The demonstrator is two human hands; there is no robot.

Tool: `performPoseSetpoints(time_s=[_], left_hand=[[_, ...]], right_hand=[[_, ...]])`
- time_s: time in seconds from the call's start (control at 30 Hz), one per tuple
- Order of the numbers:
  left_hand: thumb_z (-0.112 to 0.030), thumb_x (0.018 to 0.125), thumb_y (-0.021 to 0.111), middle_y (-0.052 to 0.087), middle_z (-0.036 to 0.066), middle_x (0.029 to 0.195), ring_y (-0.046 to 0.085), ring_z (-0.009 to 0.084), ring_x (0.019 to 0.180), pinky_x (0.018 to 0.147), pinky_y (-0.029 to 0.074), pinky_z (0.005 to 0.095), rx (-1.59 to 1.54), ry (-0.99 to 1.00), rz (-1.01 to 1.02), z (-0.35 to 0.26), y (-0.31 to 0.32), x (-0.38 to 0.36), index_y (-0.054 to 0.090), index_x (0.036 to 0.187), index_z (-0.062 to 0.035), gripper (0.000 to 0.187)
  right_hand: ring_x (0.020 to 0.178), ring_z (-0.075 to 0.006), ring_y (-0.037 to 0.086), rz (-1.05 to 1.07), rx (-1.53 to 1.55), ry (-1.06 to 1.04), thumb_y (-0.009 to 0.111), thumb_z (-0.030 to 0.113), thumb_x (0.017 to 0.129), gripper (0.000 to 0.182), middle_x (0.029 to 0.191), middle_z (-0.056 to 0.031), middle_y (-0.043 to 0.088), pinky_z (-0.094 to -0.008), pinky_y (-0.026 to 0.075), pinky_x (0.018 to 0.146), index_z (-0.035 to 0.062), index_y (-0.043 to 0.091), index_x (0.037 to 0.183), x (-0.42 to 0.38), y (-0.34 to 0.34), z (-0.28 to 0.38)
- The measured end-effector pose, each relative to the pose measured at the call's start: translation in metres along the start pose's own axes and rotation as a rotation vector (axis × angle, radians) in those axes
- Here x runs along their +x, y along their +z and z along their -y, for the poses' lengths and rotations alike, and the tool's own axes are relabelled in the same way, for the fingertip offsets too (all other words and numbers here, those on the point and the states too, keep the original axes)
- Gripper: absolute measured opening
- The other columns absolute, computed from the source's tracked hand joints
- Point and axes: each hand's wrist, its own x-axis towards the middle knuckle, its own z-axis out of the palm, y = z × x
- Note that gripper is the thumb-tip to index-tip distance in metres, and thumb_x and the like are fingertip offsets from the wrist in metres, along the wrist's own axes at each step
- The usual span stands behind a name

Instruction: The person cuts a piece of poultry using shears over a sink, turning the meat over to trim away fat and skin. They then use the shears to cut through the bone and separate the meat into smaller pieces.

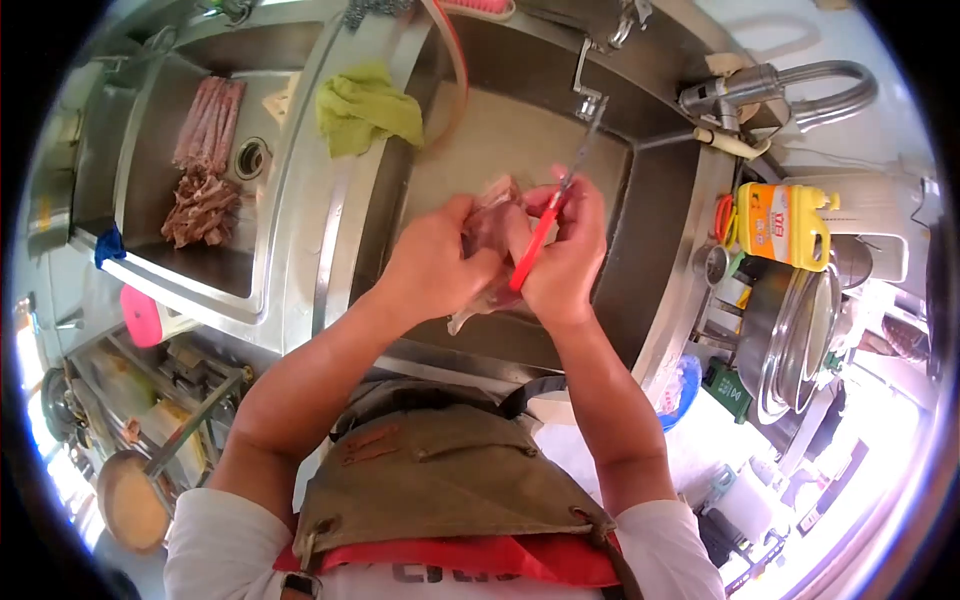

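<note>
Over the near sink basin (640, 230), the left hand (432, 262) grips a piece of raw meat (488, 232) — the right hand (566, 262) clasps red-handled scissors (545, 228) against it. Trimmed strips (205, 160) already lie in the far basin — this piece looks unfinished.

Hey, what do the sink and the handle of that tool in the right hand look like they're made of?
The sink looks like brushed stainless steel: grey, dull sheen, folded metal rims. The handle in the right hand looks like smooth red plastic, uniformly bright; its blade appears to be thin grey metal, though it is blurred.
</note>
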Motion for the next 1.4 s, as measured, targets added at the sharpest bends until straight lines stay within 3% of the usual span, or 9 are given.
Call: performPoseSetpoints(time_s=[0.23, 0.33, 0.73, 0.83, 0.9, 1.03, 1.13, 1.23, 1.4], left_hand=[[-0.026, 0.073, 0.064, 0.065, 0.028, 0.085, 0.064, 0.0468, 0.083, 0.075, 0.051, 0.0503, 0.129, 0.035, -0.052, -0.015, -0.007, -0.039, 0.056, 0.101, 0.0046, 0.042], [-0.025, 0.074, 0.064, 0.066, 0.026, 0.082, 0.064, 0.0456, 0.078, 0.073, 0.052, 0.0511, 0.159, 0.189, -0.141, -0.012, -0.006, -0.054, 0.056, 0.1, 0.0032, 0.04], [-0.023, 0.081, 0.066, 0.067, 0.022, 0.075, 0.066, 0.0392, 0.065, 0.058, 0.054, 0.048, 0.309, 0.419, -0.283, -0.014, -0.003, -0.084, 0.054, 0.101, 0.0004, 0.033], [-0.034, 0.083, 0.066, 0.067, 0.023, 0.084, 0.065, 0.0434, 0.077, 0.067, 0.053, 0.05, 0.24, 0.373, -0.198, -0.013, -0.009, -0.085, 0.055, 0.104, -0.001, 0.041], [-0.033, 0.081, 0.067, 0.068, 0.022, 0.086, 0.065, 0.0427, 0.08, 0.069, 0.053, 0.0485, 0.235, 0.378, -0.224, -0.01, -0.01, -0.08, 0.056, 0.103, -0.0011, 0.04], [-0.031, 0.077, 0.067, 0.068, 0.021, 0.088, 0.066, 0.0405, 0.081, 0.071, 0.053, 0.0443, 0.092, 0.28, -0.134, -0.016, -0.026, -0.076, 0.059, 0.102, -0.0009, 0.039], [-0.025, 0.072, 0.065, 0.065, 0.026, 0.082, 0.064, 0.0451, 0.079, 0.071, 0.051, 0.0494, 0.007, 0.308, -0.065, -0.013, -0.038, -0.069, 0.058, 0.101, 0.0024, 0.04], [-0.024, 0.072, 0.065, 0.064, 0.026, 0.084, 0.063, 0.0438, 0.081, 0.072, 0.05, 0.0465, -0.083, 0.268, 0.02, -0.021, -0.049, -0.07, 0.059, 0.099, 0.0031, 0.039], [-0.025, 0.071, 0.064, 0.063, 0.027, 0.082, 0.062, 0.0432, 0.078, 0.071, 0.049, 0.0446, -0.149, 0.293, 0.008, -0.02, -0.049, -0.064, 0.059, 0.095, 0.0043, 0.038]], right_hand=[[0.084, -0.0117, 0.063, -0.089, -0.057, -0.062, 0.071, 0.0, 0.082, 0.048, 0.093, -0.0081, 0.066, -0.0245, 0.051, 0.075, -0.0024, 0.047, 0.124, -0.025, 0.004, 0.025], [0.081, -0.0107, 0.062, -0.131, -0.052, -0.091, 0.071, 0.0, 0.082, 0.05, 0.091, -0.008, 0.066, -0.0235, 0.051, 0.074, -0.0031, 0.046, 0.125, -0.04, 0.003, 0.038], [0.071, -0.0065, 0.056, -0.111, -0.195, -0.228, 0.068, 0.003, 0.081, 0.057, 0.081, -0.0021, 0.061, -0.0217, 0.049, 0.069, -0.0092, 0.042, 0.13, -0.061, -0.008, 0.049], [0.071, -0.0065, 0.056, -0.152, -0.206, -0.285, 0.068, 0.002, 0.079, 0.053, 0.08, -0.002, 0.059, -0.0217, 0.048, 0.069, -0.0086, 0.044, 0.126, -0.06, -0.002, 0.051], [0.071, -0.0069, 0.055, -0.186, -0.185, -0.299, 0.067, 0.002, 0.079, 0.05, 0.081, -0.0026, 0.059, -0.0216, 0.048, 0.069, -0.0077, 0.045, 0.123, -0.055, 0.002, 0.05], [0.071, -0.0081, 0.054, -0.131, -0.078, -0.227, 0.065, 0.001, 0.079, 0.046, 0.083, -0.0044, 0.059, -0.0213, 0.047, 0.067, -0.0066, 0.047, 0.121, -0.048, 0.006, 0.068], [0.072, -0.0085, 0.054, -0.025, 0.001, -0.151, 0.064, 0.0, 0.079, 0.045, 0.084, -0.0046, 0.058, -0.0213, 0.047, 0.066, -0.0071, 0.047, 0.12, -0.043, 0.001, 0.085], [0.072, -0.0093, 0.056, 0.069, 0.12, -0.024, 0.063, 0.0, 0.078, 0.044, 0.084, -0.0044, 0.059, -0.0224, 0.047, 0.065, -0.0077, 0.048, 0.119, -0.038, -0.004, 0.104], [0.074, -0.0084, 0.057, 0.186, 0.266, 0.062, 0.066, 0.001, 0.08, 0.045, 0.086, -0.0011, 0.059, -0.0218, 0.048, 0.068, -0.0031, 0.047, 0.121, -0.023, -0.019, 0.094]])
